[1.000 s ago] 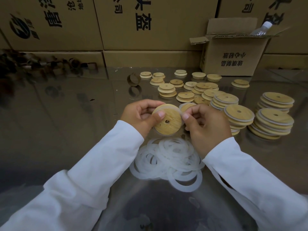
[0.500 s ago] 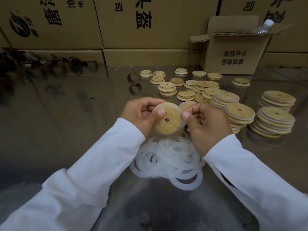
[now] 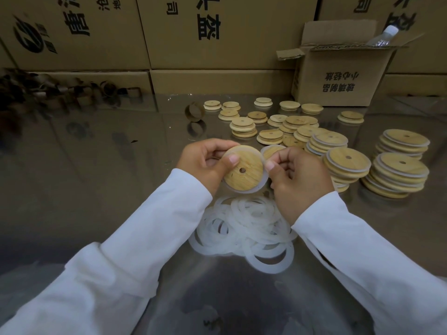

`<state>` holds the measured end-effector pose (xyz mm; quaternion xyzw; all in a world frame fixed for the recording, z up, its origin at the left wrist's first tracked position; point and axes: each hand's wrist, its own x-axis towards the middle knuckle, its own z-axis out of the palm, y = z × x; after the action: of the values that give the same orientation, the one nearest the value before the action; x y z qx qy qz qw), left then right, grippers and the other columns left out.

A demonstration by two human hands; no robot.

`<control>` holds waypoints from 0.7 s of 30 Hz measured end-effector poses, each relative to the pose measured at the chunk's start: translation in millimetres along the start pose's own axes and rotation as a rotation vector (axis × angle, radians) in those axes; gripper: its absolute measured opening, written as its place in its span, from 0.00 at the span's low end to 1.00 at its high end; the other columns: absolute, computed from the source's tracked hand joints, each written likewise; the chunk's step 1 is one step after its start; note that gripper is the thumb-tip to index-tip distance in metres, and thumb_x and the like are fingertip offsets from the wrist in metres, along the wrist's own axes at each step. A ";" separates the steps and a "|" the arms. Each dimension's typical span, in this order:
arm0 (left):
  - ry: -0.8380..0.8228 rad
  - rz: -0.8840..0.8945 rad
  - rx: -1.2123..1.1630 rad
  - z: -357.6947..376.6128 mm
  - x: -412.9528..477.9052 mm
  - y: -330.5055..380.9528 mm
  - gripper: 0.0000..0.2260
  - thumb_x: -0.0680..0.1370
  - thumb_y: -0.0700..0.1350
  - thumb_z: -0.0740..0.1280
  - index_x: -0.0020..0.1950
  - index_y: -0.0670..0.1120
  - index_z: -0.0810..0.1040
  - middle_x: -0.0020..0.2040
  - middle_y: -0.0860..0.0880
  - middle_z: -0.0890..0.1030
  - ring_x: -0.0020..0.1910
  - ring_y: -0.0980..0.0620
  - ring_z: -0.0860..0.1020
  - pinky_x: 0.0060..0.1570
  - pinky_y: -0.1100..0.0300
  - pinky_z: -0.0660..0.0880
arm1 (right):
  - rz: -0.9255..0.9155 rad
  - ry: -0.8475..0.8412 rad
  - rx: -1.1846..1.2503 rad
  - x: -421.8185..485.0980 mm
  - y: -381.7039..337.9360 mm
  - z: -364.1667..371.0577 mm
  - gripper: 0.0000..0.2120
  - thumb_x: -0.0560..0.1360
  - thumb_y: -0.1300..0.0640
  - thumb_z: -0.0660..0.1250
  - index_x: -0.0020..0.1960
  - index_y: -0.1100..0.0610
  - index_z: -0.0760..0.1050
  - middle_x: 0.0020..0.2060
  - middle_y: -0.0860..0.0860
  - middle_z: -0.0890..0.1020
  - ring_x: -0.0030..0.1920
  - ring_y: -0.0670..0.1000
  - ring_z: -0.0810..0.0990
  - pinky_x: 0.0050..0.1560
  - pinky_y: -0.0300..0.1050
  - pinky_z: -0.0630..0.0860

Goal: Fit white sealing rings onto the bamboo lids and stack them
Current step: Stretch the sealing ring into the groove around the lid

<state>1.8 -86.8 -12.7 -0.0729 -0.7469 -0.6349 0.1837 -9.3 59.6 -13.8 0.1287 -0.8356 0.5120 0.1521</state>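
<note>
Left hand (image 3: 205, 163) and right hand (image 3: 300, 175) pinch bamboo lid (image 3: 244, 174) over glossy table (image 3: 96, 153); cartons (image 3: 217, 32) behind.

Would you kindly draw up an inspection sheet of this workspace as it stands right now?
Surface: glossy table that mirrors the cartons.
Job's things: bamboo lid held above a pile of loose rings; sealing ring showing round its rim; ringed stacks at right; bare lids farther back.
Clutter: one cardboard tube beside the bare lids; heap of tubes far left.
Hands: left hand grips the bamboo lid, thumb on its face; right hand pinches the sealing ring at the lid's right edge.
Cables: nothing seen.
Surroundings: wall of printed cartons; open carton with a plastic bottle inside.
</note>
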 end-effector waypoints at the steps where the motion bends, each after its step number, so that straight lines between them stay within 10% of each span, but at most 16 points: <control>1: -0.008 -0.005 -0.008 -0.5 0.1 -0.4 0.09 0.74 0.33 0.65 0.46 0.46 0.79 0.38 0.49 0.80 0.34 0.61 0.79 0.34 0.69 0.75 | 0.004 -0.001 0.001 -0.1 0.0 -0.4 0.12 0.75 0.61 0.64 0.36 0.48 0.69 0.34 0.46 0.76 0.38 0.48 0.77 0.43 0.46 0.76; 21: 0.071 -0.113 -0.011 -7.3 10.1 -16.9 0.08 0.74 0.36 0.68 0.44 0.50 0.79 0.40 0.49 0.81 0.40 0.52 0.80 0.41 0.57 0.78 | -0.070 0.048 0.034 -2.7 6.8 -2.1 0.10 0.73 0.57 0.67 0.35 0.46 0.72 0.33 0.44 0.78 0.36 0.47 0.77 0.37 0.37 0.75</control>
<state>-12.0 -98.3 -23.6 -0.0090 -0.7395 -0.6504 0.1734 -9.1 64.6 -19.5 0.1480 -0.8177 0.5236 0.1878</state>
